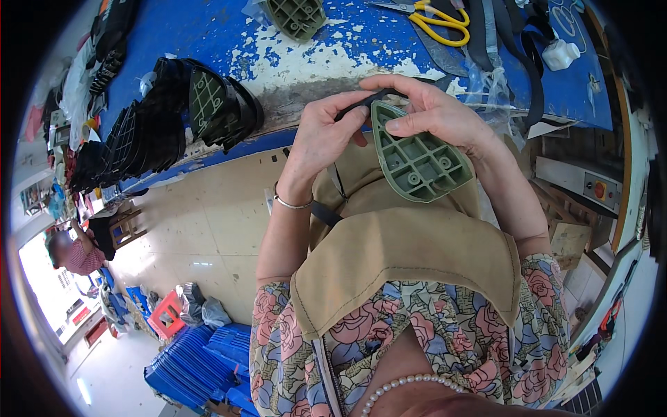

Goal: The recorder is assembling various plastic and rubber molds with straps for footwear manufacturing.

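Green gridded pc [422, 165] in R-hand [439, 117]

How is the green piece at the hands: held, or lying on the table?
Held. The right hand grips the green piece, thumb over its ribbed face.

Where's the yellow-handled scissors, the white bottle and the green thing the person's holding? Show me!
Yellow-handled scissors [451, 43]: head view, on a handle loop.
White bottle [561, 55]: head view, on its body.
Held green thing [421, 165]: head view, on its ribbed face.

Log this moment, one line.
left hand: pinching black strip | right hand: holding green ribbed piece | yellow-handled scissors: on blue table
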Action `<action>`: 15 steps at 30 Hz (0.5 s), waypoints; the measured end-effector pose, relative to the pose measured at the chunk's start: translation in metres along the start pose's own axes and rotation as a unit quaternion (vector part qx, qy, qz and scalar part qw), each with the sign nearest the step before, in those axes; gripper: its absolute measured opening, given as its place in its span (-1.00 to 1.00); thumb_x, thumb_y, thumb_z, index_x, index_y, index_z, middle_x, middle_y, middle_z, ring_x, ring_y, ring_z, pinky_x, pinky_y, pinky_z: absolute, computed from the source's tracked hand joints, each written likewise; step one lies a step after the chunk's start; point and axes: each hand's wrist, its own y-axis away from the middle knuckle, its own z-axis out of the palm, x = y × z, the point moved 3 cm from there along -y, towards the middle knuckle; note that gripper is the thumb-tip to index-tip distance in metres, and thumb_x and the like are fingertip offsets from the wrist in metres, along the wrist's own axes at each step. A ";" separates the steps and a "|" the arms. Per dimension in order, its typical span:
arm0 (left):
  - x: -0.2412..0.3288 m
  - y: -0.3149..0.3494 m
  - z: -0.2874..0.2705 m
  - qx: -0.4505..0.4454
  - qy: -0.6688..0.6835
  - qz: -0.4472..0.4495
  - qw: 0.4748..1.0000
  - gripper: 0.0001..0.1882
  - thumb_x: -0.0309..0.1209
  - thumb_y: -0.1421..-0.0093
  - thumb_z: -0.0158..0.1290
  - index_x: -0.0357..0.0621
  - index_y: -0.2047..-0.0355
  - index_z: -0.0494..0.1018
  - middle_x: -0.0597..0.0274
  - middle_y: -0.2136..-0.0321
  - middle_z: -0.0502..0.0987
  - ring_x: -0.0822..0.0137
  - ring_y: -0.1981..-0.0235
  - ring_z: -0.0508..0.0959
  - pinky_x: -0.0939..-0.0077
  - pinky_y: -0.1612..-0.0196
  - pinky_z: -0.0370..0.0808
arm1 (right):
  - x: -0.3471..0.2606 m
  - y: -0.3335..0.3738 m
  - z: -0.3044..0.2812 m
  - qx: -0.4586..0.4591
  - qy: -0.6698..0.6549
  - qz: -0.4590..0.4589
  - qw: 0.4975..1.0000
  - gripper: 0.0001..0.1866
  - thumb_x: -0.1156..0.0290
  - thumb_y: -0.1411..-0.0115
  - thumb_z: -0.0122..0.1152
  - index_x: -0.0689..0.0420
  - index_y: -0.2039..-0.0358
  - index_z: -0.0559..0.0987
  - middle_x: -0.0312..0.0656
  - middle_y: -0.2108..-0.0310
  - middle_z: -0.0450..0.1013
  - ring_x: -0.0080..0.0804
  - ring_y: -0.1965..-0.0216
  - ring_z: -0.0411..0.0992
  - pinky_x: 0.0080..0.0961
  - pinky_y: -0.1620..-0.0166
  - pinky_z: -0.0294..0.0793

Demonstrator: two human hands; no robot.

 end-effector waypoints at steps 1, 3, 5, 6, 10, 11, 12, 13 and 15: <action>0.000 0.000 0.000 0.000 0.000 0.000 1.000 -0.71 -0.51 -0.16 -0.07 -0.32 0.12 0.47 0.27 0.46 0.54 0.56 0.59 0.47 0.70 0.50 0.45 | -0.001 0.000 0.001 0.000 -0.004 0.001 1.000 -0.38 0.57 -0.03 0.17 0.15 -0.14 0.24 -0.25 0.10 0.38 -0.60 0.24 0.44 -0.67 0.22 0.48; 0.001 0.000 0.001 0.001 -0.003 0.004 1.000 -0.71 -0.51 -0.16 -0.08 -0.32 0.12 0.46 0.27 0.45 0.54 0.56 0.58 0.47 0.71 0.50 0.45 | -0.003 0.001 0.001 0.000 -0.008 0.003 1.000 -0.39 0.57 -0.03 0.17 0.15 -0.14 0.25 -0.26 0.12 0.39 -0.61 0.27 0.45 -0.68 0.25 0.49; -0.001 0.001 0.002 0.005 -0.002 0.010 1.000 -0.71 -0.50 -0.17 -0.06 -0.29 0.10 0.46 0.32 0.51 0.53 0.62 0.61 0.46 0.77 0.58 0.34 | -0.005 0.001 0.001 0.000 0.008 0.003 1.000 -0.43 0.56 -0.05 0.13 0.18 -0.12 0.26 -0.16 0.17 0.44 -0.50 0.20 0.43 -0.59 0.11 0.42; -0.002 0.000 0.002 0.008 -0.001 0.016 1.000 -0.71 -0.49 -0.18 -0.05 -0.25 0.09 0.46 0.37 0.58 0.52 0.68 0.63 0.44 0.83 0.66 0.24 | -0.003 0.001 0.001 0.000 0.007 0.002 1.000 -0.43 0.56 -0.05 0.13 0.18 -0.12 0.26 -0.16 0.17 0.44 -0.50 0.20 0.43 -0.59 0.11 0.42; -0.003 0.002 0.002 -0.002 -0.004 0.012 1.000 -0.72 -0.51 -0.18 -0.07 -0.32 0.11 0.46 0.27 0.44 0.54 0.57 0.56 0.48 0.70 0.49 0.45 | -0.002 0.002 -0.001 0.018 0.007 0.009 1.000 -0.39 0.53 -0.02 0.20 0.16 -0.11 0.25 -0.24 0.26 0.44 -0.61 0.38 0.47 -0.70 0.33 0.46; -0.003 0.003 0.003 0.003 -0.003 0.019 1.000 -0.73 -0.51 -0.19 -0.07 -0.31 0.11 0.46 0.27 0.44 0.54 0.56 0.56 0.48 0.70 0.49 0.45 | -0.002 0.003 -0.002 0.023 0.019 0.024 0.999 -0.39 0.52 -0.02 0.21 0.18 -0.11 0.25 -0.22 0.30 0.46 -0.60 0.40 0.47 -0.71 0.35 0.45; -0.003 0.003 0.004 0.008 -0.003 0.026 1.000 -0.73 -0.51 -0.20 -0.07 -0.31 0.11 0.46 0.27 0.44 0.54 0.56 0.56 0.48 0.70 0.48 0.45 | -0.001 0.003 -0.003 0.024 0.019 0.022 0.999 -0.39 0.52 -0.02 0.21 0.18 -0.11 0.25 -0.22 0.30 0.46 -0.60 0.40 0.47 -0.71 0.35 0.45; -0.006 0.002 0.005 0.006 -0.004 0.027 1.000 -0.73 -0.51 -0.20 -0.07 -0.31 0.11 0.46 0.27 0.44 0.54 0.56 0.56 0.48 0.70 0.48 0.45 | 0.001 0.002 -0.005 0.039 0.016 0.029 0.999 -0.40 0.52 -0.02 0.21 0.19 -0.09 0.24 -0.20 0.32 0.47 -0.59 0.41 0.47 -0.70 0.36 0.45; -0.011 0.001 0.005 0.010 -0.001 0.054 0.998 -0.74 -0.45 -0.22 -0.03 -0.25 0.11 0.47 0.41 0.55 0.51 0.67 0.62 0.40 0.81 0.63 0.23 | 0.006 0.001 -0.008 0.055 0.012 0.033 0.998 -0.40 0.51 -0.02 0.22 0.20 -0.08 0.23 -0.18 0.35 0.48 -0.58 0.42 0.47 -0.70 0.37 0.44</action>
